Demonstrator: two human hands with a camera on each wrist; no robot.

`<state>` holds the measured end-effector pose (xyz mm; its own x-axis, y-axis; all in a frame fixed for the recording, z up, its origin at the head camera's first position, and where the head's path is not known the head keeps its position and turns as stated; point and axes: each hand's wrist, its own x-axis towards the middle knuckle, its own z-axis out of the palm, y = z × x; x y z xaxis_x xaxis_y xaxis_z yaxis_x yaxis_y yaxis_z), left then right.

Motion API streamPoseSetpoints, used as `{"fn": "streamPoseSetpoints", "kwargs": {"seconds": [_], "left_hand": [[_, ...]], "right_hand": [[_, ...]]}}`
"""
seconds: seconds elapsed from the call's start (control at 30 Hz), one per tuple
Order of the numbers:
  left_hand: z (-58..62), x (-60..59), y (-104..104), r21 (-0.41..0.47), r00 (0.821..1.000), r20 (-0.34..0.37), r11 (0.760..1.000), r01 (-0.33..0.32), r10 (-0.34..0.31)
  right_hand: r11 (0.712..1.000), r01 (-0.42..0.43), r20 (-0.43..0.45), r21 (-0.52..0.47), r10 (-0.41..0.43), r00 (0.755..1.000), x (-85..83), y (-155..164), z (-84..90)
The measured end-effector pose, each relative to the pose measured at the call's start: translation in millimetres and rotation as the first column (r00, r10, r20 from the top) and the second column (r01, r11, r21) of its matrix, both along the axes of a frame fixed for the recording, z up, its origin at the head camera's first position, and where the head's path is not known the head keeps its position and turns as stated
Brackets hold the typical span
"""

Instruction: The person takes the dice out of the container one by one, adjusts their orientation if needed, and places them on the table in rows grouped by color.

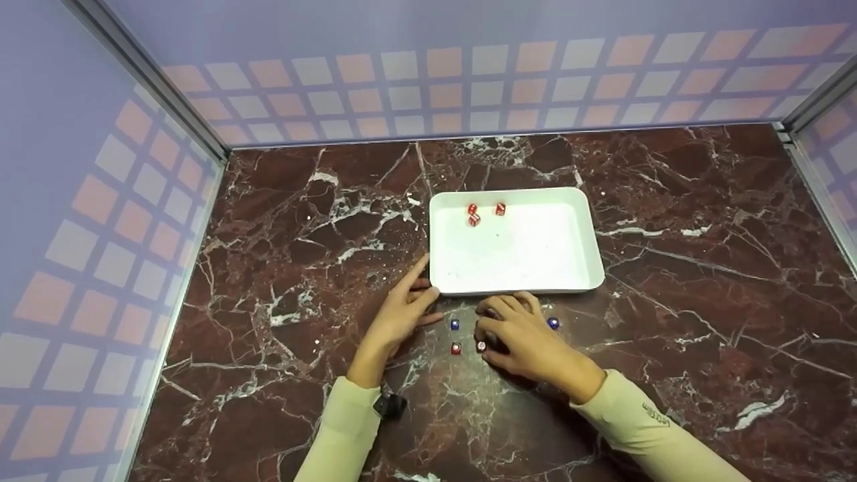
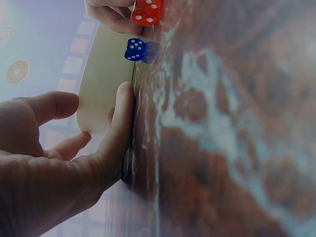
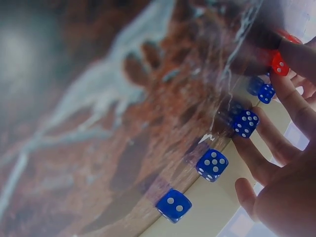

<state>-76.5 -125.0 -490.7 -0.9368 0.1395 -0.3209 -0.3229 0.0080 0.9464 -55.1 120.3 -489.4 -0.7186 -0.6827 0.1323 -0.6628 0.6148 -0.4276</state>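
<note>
My right hand (image 1: 525, 341) pinches a red die (image 3: 280, 64) between thumb and index finger, low over the table in front of the tray. A second red die (image 1: 456, 348) sits just left of it. Behind them is a row of blue dice, with one blue die (image 1: 454, 324) at its left and another blue die (image 1: 553, 323) beside my right hand; those between are hidden in the head view but show in the right wrist view. My left hand (image 1: 400, 311) rests at the near left corner of the white tray (image 1: 515, 292), its fingers extended against the side.
Inside the tray, near its far left, lie three red dice (image 1: 474, 219). The tray stands on a dark red marbled table (image 1: 301, 254). Panels with pink and white squares, such as the back panel (image 1: 469, 63), border the table at the back and both sides.
</note>
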Motion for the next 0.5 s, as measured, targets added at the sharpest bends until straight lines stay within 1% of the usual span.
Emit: {"fn": "streamPoseSetpoints", "kwargs": {"seconds": [0.27, 0.5], "left_hand": [[-0.3, -0.4, -2.8, -0.007, 1.000, -0.002, 1.000, -0.005, 0.005], [1.4, 0.0, -0.9, -0.006, 1.000, -0.012, 1.000, 0.004, -0.005]], "right_hand": [[1.000, 0.008, 0.010, -0.003, -0.008, 1.000, -0.2, -4.2, 1.7], [0.999, 0.040, 0.064, -0.026, -0.039, 0.997, -0.9, -2.8, 6.6]]}}
